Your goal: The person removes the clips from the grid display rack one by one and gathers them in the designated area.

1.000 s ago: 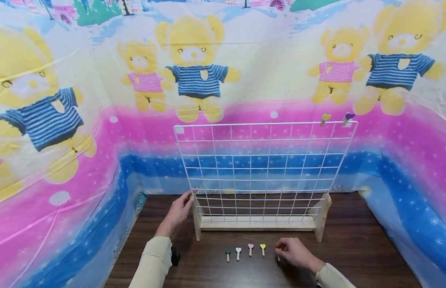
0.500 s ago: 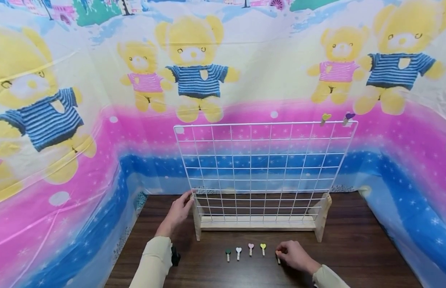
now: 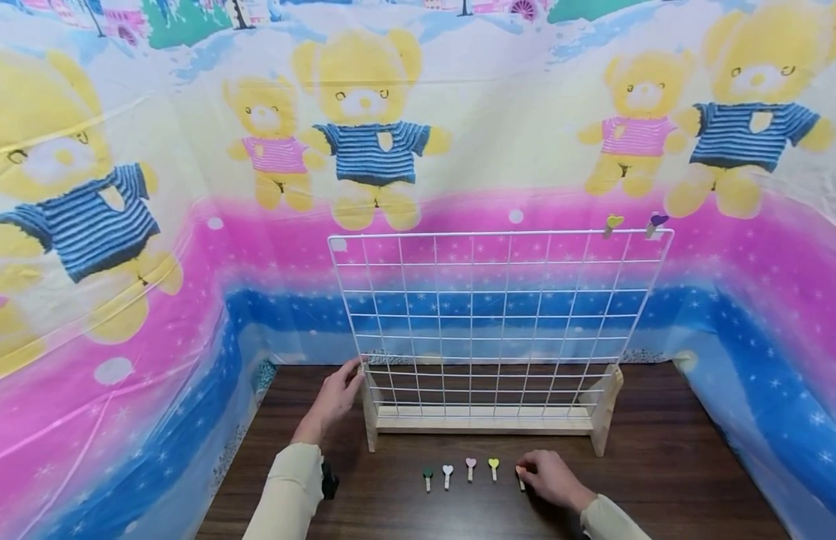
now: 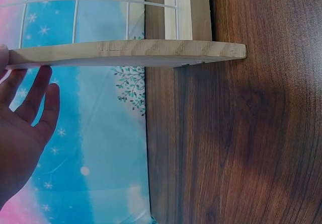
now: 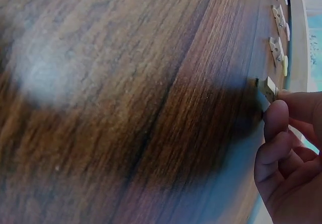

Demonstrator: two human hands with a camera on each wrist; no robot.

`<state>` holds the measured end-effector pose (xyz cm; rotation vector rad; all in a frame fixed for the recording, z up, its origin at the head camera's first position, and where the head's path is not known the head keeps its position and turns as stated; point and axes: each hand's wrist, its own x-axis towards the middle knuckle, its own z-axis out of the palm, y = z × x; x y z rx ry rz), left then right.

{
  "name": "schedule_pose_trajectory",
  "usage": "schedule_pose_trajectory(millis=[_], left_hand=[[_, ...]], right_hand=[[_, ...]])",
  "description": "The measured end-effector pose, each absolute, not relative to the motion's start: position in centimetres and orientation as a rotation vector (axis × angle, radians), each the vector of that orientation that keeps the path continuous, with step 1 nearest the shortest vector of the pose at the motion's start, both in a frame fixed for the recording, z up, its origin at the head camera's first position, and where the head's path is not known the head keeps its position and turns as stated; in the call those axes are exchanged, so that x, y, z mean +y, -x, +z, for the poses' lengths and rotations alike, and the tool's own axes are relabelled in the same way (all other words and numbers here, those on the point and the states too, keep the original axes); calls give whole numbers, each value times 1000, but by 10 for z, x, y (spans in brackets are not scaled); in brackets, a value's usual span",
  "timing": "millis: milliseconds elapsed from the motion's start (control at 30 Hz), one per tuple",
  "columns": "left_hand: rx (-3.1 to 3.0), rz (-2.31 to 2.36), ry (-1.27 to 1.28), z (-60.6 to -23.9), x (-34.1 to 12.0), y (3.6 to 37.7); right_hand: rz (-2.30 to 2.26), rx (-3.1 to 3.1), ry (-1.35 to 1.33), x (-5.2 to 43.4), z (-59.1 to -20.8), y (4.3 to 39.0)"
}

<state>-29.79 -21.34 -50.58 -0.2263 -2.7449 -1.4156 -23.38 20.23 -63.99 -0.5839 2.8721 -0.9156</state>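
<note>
Dark wood table [image 3: 661, 465]: right hand [image 3: 551, 480] pinches small orange-heart wooden clothespin [image 3: 520, 475], near right; left hand [image 3: 332, 401], fingers relaxed, touches white wire grid's wooden stand [image 3: 369, 420].

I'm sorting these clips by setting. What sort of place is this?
Probably a staged indoor craft table: a teddy-bear printed backdrop curtains a wooden table bearing a wire grid stand and heart clothespins.
</note>
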Motion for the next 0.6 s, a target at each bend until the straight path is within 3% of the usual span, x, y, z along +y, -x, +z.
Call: schedule_pose_trajectory(millis=[600], left_hand=[[-2738, -1407, 221, -508, -213, 298]], right_hand=[[-847, 2958, 594, 201, -643, 237]])
